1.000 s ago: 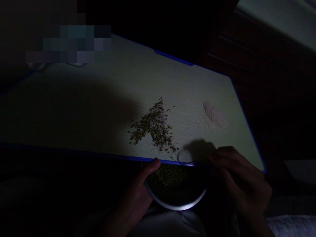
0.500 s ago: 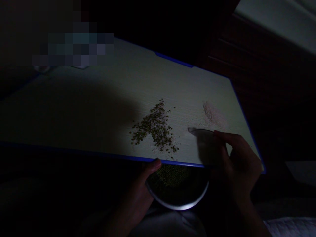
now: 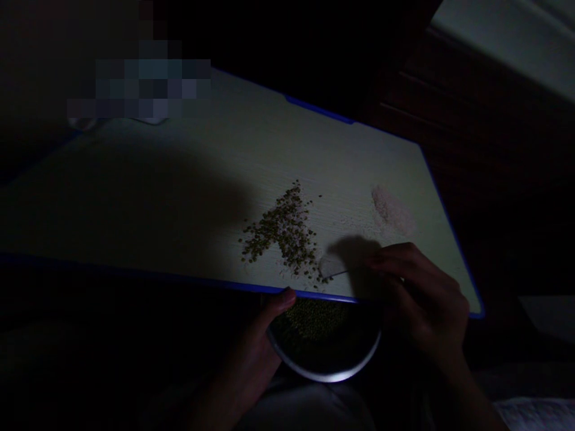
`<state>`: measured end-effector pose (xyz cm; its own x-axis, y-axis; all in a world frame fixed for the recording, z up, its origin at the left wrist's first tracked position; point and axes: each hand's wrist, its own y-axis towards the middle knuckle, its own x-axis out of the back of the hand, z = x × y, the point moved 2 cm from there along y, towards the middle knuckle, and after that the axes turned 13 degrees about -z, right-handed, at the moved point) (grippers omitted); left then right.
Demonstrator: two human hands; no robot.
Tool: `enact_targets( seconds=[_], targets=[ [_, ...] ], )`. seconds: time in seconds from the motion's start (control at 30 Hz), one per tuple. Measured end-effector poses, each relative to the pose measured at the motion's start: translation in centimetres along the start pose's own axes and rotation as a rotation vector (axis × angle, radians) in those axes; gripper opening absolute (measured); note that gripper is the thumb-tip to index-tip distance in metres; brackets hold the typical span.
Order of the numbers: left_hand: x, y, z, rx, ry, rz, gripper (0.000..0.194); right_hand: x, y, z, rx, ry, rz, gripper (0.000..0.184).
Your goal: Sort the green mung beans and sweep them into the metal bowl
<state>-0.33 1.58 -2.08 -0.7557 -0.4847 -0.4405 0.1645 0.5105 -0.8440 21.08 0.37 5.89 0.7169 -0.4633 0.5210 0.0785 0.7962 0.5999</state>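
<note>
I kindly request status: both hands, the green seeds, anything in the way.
Left hand at bowl, thumb at board edge. Right hand pinching thin tool, near green seeds scattered on board. In the way: board hides bowl's far side.

Far rim of bowl (image 3: 330, 378) hidden by board (image 3: 341, 155), board's left end cropped, fingers of left hand (image 3: 263, 338) mostly concealed, thin implement (image 3: 336, 275) partly covered by right hand (image 3: 424, 299), its type cannot be determined

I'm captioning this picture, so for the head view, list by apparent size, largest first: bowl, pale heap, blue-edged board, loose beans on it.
1. Blue-edged board
2. Bowl, though partly hidden
3. Loose beans, as one spread
4. Pale heap
</note>
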Motion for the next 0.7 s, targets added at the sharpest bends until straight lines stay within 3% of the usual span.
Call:
enact_targets(
  seconds=[0.17,0.33,0.7],
  targets=[
    [0.0,-0.1,-0.1,-0.017,-0.020,-0.005,0.061,1.3,-0.9,-0.5,-0.071,-0.016,-0.071,0.029],
    [-0.1,-0.2,-0.1,-0.035,-0.005,-0.021,0.061,1.1,-1.2,-0.7,-0.097,-0.018,-0.068,0.027],
    [0.0,-0.2,-0.2,0.002,0.016,-0.045,0.029,1.7,-3.4,0.3,-0.090,-0.043,-0.119,0.031]
  ],
)
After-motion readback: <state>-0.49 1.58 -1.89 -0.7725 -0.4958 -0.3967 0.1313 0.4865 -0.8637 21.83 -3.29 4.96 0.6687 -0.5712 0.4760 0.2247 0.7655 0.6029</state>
